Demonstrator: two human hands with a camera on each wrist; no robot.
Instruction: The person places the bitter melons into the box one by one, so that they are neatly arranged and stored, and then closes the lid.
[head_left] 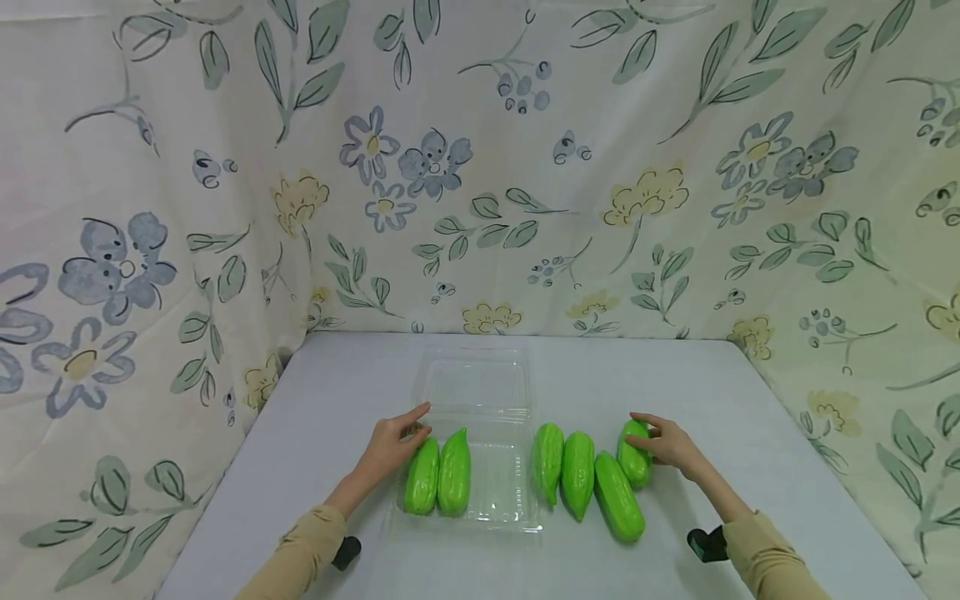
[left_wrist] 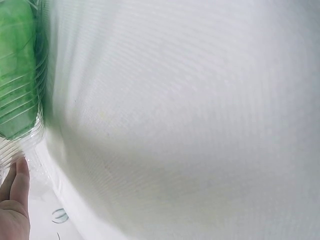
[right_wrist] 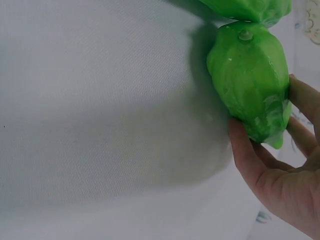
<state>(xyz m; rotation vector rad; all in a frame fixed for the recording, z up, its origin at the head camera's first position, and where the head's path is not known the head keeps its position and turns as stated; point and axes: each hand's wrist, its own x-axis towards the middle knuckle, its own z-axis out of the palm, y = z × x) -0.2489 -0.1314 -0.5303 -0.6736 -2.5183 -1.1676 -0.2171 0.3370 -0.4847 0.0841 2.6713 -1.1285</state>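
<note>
Green gourd [head_left: 635, 458], the rightmost of four on a white table [head_left: 637, 375], is held between the thumb and fingers of a person's right hand [head_left: 670, 446], gripped toward its far, tapered end. Its near end sits close against a neighbouring gourd [head_left: 619, 497]; a straight lift before any sideways move would likely spare that one a knock, and a hold nearer the middle should better steady the glossy skin. Two more, the inner gourd [head_left: 549, 458] and the middle gourd [head_left: 577, 471], lie between it and a clear tray [head_left: 498, 475]. There the left hand [head_left: 393, 437], thumb and fingers spread and gripping no gourd, is at the left edge, best kept light on the thin plastic. Two packed gourds [head_left: 453, 475] lie side by side in the tray's left part, its lid [head_left: 476, 383] laid back beyond them, before a floral cloth [head_left: 487, 183].
</note>
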